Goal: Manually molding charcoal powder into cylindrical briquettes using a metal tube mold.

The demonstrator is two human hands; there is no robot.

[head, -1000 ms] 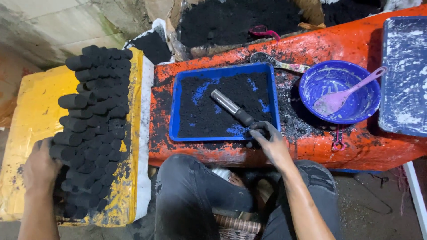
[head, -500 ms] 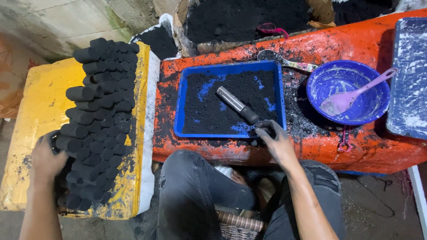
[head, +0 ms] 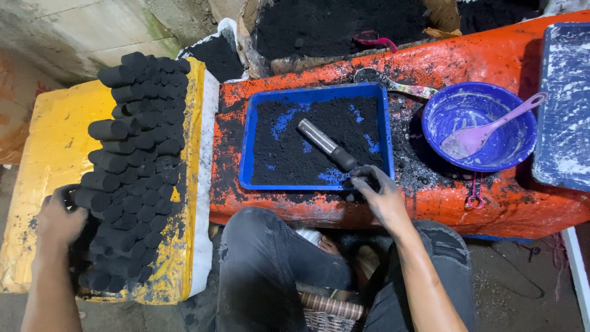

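Note:
My left hand (head: 58, 219) is curled around a black cylindrical briquette (head: 83, 198) at the near left end of a stack of black briquettes (head: 138, 154) on a yellow board (head: 46, 147). My right hand (head: 378, 190) grips the dark lower end of a metal tube press (head: 327, 145), which lies slanted in a blue tray (head: 246, 147) filled with black powder. The tray sits on an orange table (head: 491, 203).
A blue bowl (head: 479, 126) with a lilac spoon (head: 485, 132) stands right of the tray. A blue-grey board (head: 565, 104) lies at the far right. A big container of black powder (head: 338, 24) sits behind. My knees (head: 264, 246) are under the table's front edge.
The view has shifted slightly. My left hand stays at the near end of the briquette stack and my right hand stays on the tube's lower end.

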